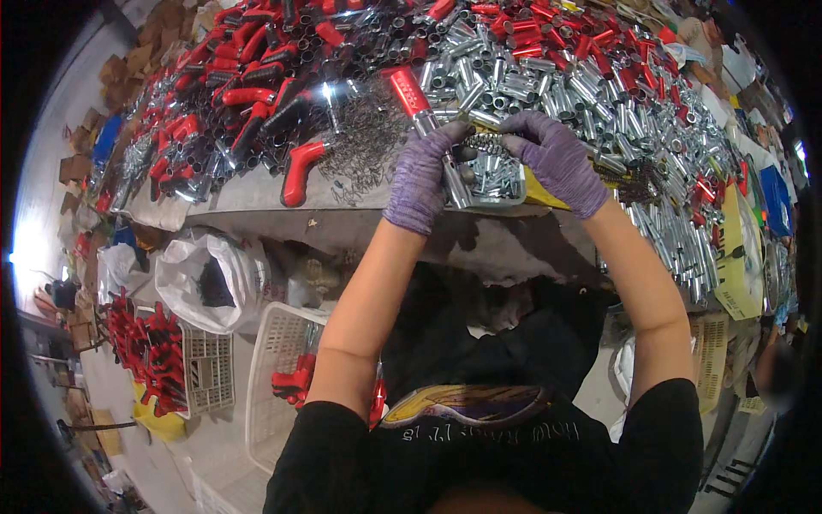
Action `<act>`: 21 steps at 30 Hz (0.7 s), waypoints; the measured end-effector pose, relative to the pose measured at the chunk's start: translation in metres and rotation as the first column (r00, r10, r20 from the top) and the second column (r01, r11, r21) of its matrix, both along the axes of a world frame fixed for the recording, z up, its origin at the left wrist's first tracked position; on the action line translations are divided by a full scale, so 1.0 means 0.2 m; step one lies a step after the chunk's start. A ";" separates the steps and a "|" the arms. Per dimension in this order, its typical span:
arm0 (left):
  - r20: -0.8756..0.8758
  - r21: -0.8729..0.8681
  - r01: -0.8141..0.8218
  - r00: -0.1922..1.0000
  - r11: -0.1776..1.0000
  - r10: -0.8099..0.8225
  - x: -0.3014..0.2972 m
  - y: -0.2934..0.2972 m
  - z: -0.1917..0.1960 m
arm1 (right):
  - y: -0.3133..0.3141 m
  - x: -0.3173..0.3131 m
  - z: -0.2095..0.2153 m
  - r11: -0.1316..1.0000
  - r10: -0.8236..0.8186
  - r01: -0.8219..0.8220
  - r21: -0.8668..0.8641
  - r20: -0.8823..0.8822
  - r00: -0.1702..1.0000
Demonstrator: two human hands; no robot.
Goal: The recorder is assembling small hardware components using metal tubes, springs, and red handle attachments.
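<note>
Left hand (419, 178) curled round a red-and-chrome tube (411, 93), over the near edge of the desk (253, 194); long axis slanting, red end away and leftward, chrome end nearer. Right hand (561, 161) (purple-gloved likewise) pinching what looks like a coil spring (489, 142).

A white sack (244, 276) is gaping open near pale plastic crates (261, 385).
At lower left a yellow bag (158, 420) is lying beside them; brown cardboard boxes (75, 169) are lining the far left; at right a yellow carton (740, 257) is standing near a blue box (777, 201), while a yellowish slatted basket (710, 364) is sitting lower down.
</note>
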State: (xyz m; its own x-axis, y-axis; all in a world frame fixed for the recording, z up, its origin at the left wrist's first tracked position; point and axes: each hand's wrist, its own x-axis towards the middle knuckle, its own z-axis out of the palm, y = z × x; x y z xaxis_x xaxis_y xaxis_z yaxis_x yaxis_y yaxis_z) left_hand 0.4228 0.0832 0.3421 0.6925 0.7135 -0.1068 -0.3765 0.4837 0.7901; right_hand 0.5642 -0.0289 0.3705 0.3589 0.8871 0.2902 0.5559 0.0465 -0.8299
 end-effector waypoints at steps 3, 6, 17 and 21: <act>0.012 0.015 0.033 0.999 0.999 -0.034 0.03 0.00 -0.03 | -0.04 0.00 0.04 0.998 -0.011 0.010 -0.059 -0.005 1.000; 0.045 0.045 0.050 0.998 0.998 -0.052 0.04 -0.02 -0.01 | -0.08 0.00 0.04 0.994 -0.055 0.052 -0.092 -0.032 0.998; 0.032 0.092 0.031 0.999 0.995 -0.034 0.09 -0.09 0.01 | -0.15 0.06 0.03 0.961 -0.076 -0.011 -0.278 -0.300 0.951; -0.012 0.170 0.002 1.000 0.985 0.000 0.09 -0.15 0.03 | -0.18 0.05 -0.01 0.954 -0.105 -0.002 -0.299 -0.341 0.934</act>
